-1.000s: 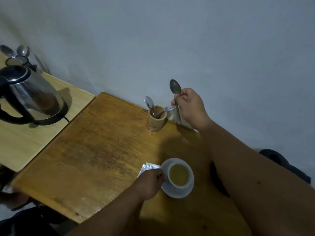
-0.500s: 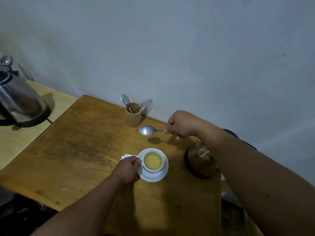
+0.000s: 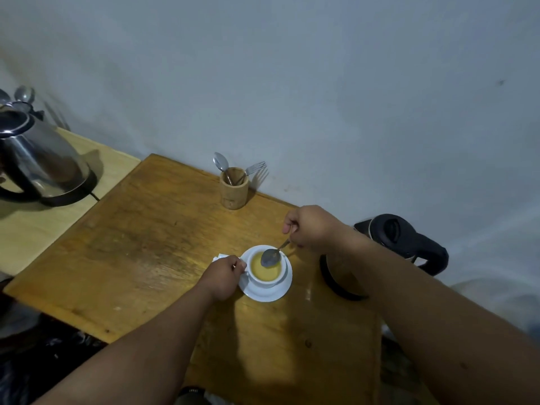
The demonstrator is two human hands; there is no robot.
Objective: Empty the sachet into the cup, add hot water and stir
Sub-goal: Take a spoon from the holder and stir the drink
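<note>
A white cup (image 3: pixel 267 280) full of yellow liquid stands on a white saucer (image 3: pixel 273 293) on the wooden table (image 3: pixel 140 247). My left hand (image 3: pixel 223 276) grips the cup's handle on its left side. My right hand (image 3: pixel 309 228) holds a metal spoon (image 3: pixel 271 256) by its stem, with the bowl hanging just above the liquid at the cup's far rim. A white sachet (image 3: pixel 220 256) peeks out from behind my left hand, flat on the table.
A wooden holder (image 3: pixel 233 190) with a spoon and fork stands by the wall. A black-handled kettle (image 3: pixel 406 244) sits right of the cup, partly behind my right arm. A steel kettle (image 3: pixel 41 162) stands on a paler table at the left.
My right hand carried the spoon from up by the holder down and toward me, to the cup's rim. My left hand stayed on the cup's handle.
</note>
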